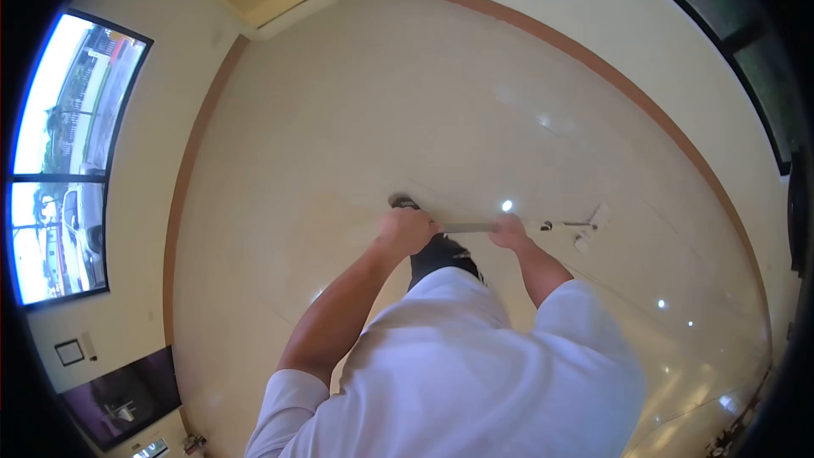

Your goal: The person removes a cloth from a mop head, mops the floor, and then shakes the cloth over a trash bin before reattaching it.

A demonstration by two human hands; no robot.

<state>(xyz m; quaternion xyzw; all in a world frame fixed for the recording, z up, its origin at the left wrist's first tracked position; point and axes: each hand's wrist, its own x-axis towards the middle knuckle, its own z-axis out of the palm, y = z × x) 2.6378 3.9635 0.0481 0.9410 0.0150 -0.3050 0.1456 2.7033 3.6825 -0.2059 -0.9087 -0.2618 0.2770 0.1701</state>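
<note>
Both my hands grip a long metal mop handle [466,227] that runs sideways in front of my body. My left hand [405,231] closes around its near end. My right hand [510,231] holds it further along. Beyond my right hand the pole leads to a white mop head [593,226] resting on the shiny cream tile floor [381,119]. My white shirt fills the bottom of the view, and a dark shoe [404,202] shows just above my left hand.
A large window [64,161] on the left wall looks onto parked cars. A brown skirting band [182,195] edges the floor. Dark glass [763,59] lines the right wall. A dark screen [123,394] sits low left.
</note>
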